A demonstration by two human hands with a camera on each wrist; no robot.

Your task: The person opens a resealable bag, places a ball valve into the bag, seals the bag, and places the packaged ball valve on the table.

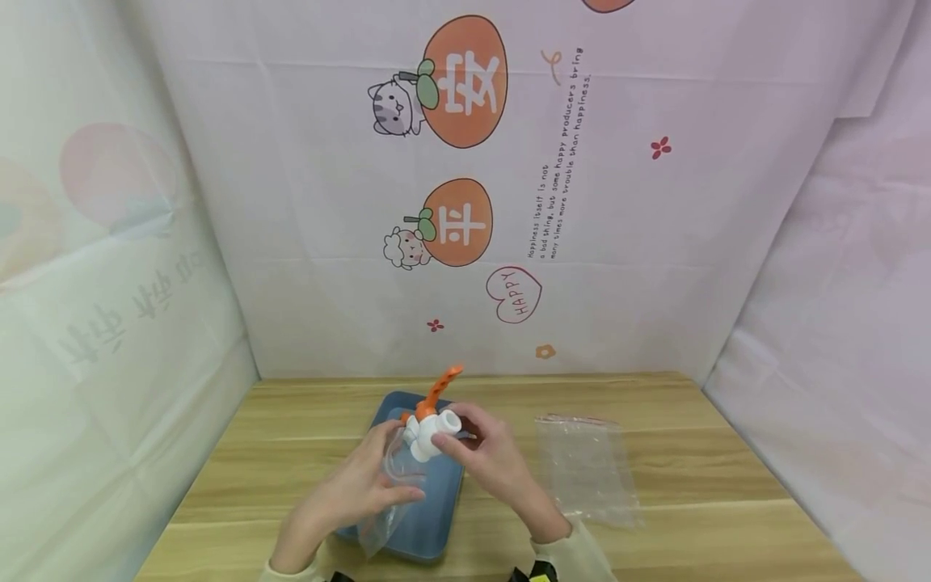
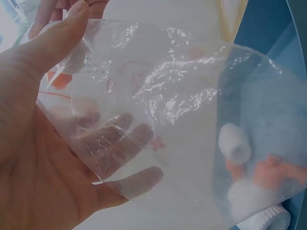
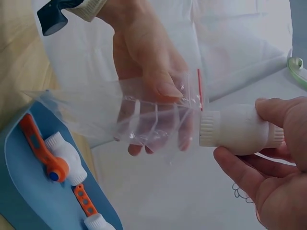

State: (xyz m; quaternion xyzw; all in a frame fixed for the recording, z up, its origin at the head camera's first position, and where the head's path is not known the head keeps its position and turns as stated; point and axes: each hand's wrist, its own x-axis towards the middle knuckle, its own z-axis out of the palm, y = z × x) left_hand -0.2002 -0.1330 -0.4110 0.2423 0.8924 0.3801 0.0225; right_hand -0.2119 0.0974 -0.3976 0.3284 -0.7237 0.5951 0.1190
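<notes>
Over the tray, my right hand [image 1: 496,462] pinches a white plastic ball valve [image 1: 436,436] with an orange lever handle, thumb on one side and fingers on the other. A clear zip bag [image 3: 86,108] hangs from my left hand [image 1: 356,487], thumb in front and fingers showing through the film. In the right wrist view, the bag's mouth with its red line is right at the ribbed end of the valve. Below lies a blue tray [image 1: 436,517] holding more white valves [image 3: 72,163] with orange handles.
A second clear zip bag [image 1: 589,473] lies flat on the wooden table [image 1: 691,453], to the right of the tray. Printed white cloth [image 1: 327,242] hangs behind the table and along both sides.
</notes>
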